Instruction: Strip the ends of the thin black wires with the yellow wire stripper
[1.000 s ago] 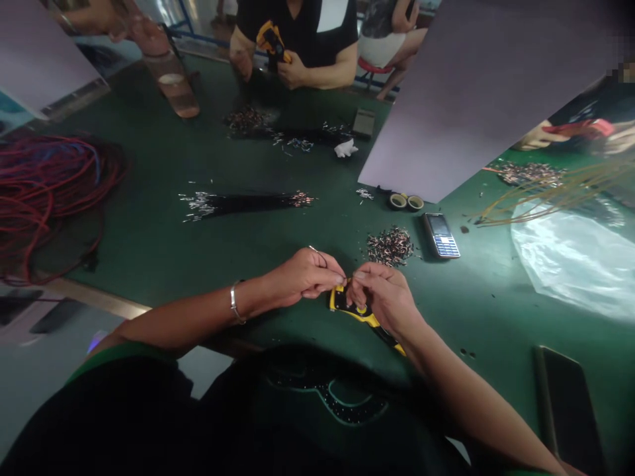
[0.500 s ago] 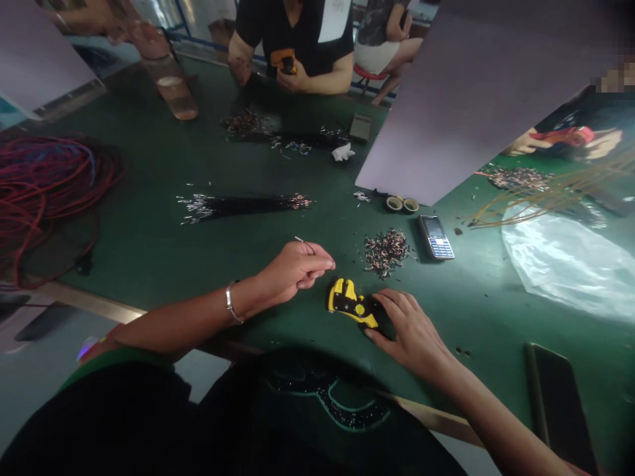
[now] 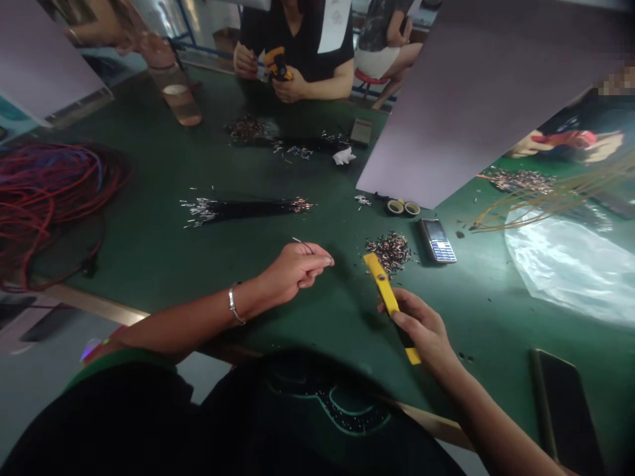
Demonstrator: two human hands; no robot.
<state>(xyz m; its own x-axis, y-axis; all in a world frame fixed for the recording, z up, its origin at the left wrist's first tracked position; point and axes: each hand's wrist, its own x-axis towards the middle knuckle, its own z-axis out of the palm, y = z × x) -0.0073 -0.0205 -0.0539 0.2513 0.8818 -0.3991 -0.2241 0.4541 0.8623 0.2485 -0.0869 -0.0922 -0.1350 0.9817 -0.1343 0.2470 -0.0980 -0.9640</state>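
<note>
My left hand (image 3: pixel 300 270) is closed in a pinch on a short dark wire (image 3: pixel 301 242), whose pale end sticks out above the knuckles. In my right hand (image 3: pixel 421 330) is a yellow and black wire stripper (image 3: pixel 388 294), raised off the table and turned edge-on, its top end beside a pile of small wire scraps (image 3: pixel 391 251). Beyond my left hand lies a bundle of black wires (image 3: pixel 253 209), with silvery ends at the left and copper-coloured ends at the right.
A keypad phone (image 3: pixel 437 240), tape rolls (image 3: pixel 403 207) and a purple-grey divider (image 3: pixel 436 106) stand beyond my right hand. Red cables (image 3: pixel 49 205) lie left, a dark smartphone (image 3: pixel 568 403) right. Across the table (image 3: pixel 159 172) a person holds an orange tool (image 3: pixel 278 64).
My right hand has closed round the wire stripper, lifted it off the table and moved it right, turning it edge-on. My left hand has hardly moved. The person opposite has brought a hand beside the orange tool.
</note>
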